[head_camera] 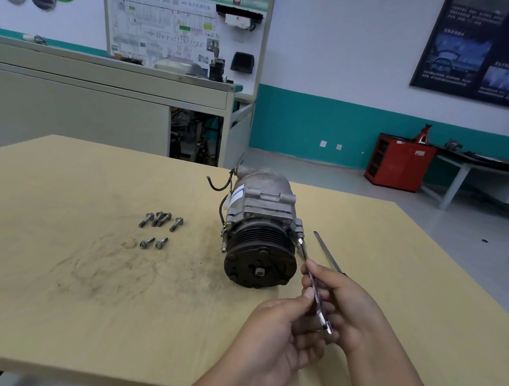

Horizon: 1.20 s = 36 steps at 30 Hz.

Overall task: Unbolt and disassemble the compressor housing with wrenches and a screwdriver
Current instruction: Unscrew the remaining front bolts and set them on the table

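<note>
- The compressor [261,235] lies on its side just right of the frame's centre, on a pale wooden table [46,280], with its dark pulley face turned toward the camera
- A wrench [316,295] slants from the lower right up to a bolt on the compressor's right flange, and its far end sits on that bolt
- The right hand [342,301] has its fingers curled round the wrench shaft
- The left hand [278,332], lower in the frame, pinches the same shaft between thumb and fingertips
- A slim metal tool [327,252] lies on the table just right of the compressor, partly behind the right hand
- Six loose bolts [165,219] lie left of centre, four in a row and two below, near a dark smudge
</note>
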Available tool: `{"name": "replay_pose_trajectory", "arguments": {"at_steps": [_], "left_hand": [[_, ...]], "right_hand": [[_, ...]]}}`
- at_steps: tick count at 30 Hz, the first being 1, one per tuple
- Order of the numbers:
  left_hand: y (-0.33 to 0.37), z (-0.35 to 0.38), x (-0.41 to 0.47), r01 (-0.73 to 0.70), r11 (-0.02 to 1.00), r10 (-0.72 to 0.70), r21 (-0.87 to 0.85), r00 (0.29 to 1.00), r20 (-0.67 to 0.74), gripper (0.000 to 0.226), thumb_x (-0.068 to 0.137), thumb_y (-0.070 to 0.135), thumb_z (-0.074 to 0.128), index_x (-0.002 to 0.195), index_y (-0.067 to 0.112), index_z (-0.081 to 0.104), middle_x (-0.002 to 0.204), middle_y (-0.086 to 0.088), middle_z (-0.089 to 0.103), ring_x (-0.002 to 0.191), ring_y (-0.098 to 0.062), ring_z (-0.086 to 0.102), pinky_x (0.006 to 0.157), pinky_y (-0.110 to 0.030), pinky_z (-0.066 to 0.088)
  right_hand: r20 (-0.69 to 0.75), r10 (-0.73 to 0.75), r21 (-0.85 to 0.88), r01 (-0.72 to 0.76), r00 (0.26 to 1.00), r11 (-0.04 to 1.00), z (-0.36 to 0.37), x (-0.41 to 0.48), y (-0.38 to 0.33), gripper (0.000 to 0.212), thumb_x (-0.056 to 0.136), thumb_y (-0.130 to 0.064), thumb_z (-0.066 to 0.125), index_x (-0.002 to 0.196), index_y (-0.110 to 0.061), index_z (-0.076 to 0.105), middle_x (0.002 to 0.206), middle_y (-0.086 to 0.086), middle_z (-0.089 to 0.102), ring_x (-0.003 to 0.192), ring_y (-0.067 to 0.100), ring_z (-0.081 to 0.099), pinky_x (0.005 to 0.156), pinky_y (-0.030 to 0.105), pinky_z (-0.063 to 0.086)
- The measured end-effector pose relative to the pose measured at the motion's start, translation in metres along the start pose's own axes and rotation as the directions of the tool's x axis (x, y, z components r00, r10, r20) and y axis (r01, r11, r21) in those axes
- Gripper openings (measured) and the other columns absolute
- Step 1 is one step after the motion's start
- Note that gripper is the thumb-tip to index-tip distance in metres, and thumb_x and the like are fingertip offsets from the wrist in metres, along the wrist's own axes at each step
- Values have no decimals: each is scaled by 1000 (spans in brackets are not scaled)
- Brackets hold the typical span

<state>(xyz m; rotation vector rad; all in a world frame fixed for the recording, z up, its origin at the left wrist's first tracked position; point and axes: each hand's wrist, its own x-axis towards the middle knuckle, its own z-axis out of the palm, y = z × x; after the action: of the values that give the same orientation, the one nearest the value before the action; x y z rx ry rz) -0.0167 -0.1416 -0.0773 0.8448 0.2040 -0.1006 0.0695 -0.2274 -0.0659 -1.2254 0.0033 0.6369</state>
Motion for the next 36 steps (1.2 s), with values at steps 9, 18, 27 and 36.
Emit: {"name": "replay_pose_trajectory", "arguments": {"at_steps": [9, 18, 27, 36], "left_hand": [[4, -4, -1, 24, 999, -21, 27, 997, -79, 30, 87, 26, 59, 65, 7, 63, 54, -7, 61, 39, -10, 53, 39, -15, 42], [-4, -17, 3, 159, 981, -159, -108, 987, 11, 27, 82, 34, 59, 71, 10, 65, 53, -3, 56, 39, -11, 53, 38, -15, 43], [-15, -12, 10, -36, 914, 66, 404, 996, -60, 35, 97, 33, 49, 74, 9, 63, 58, -6, 66, 43, -12, 59, 43, -18, 45], [-11, -3, 10, -111, 874, 96, 473, 994, 57, 36, 96, 27, 51, 72, 4, 64, 60, -6, 66, 46, -10, 59, 46, -17, 46]], "right_hand": [[-82, -203, -194, 184, 976, 964, 15, -2, 7, 22, 87, -9, 62, 67, -2, 56, 53, 11, 60, 30, 10, 38, 32, 16, 34], [35, -78, -33, 79, 996, 996, 4, 3, 19, 22, 89, -17, 53, 78, 0, 61, 53, 5, 59, 30, 6, 39, 30, 15, 35], [-52, -102, -87, 97, 993, 992, 3, 2, 20, 21, 86, -18, 59, 74, -2, 60, 53, 5, 60, 36, 10, 52, 34, 16, 39], [-46, -145, -203, 133, 988, 970, -7, 3, 8, 24, 87, -15, 61, 66, -5, 66, 57, 5, 61, 43, 12, 51, 41, 19, 43]]}}
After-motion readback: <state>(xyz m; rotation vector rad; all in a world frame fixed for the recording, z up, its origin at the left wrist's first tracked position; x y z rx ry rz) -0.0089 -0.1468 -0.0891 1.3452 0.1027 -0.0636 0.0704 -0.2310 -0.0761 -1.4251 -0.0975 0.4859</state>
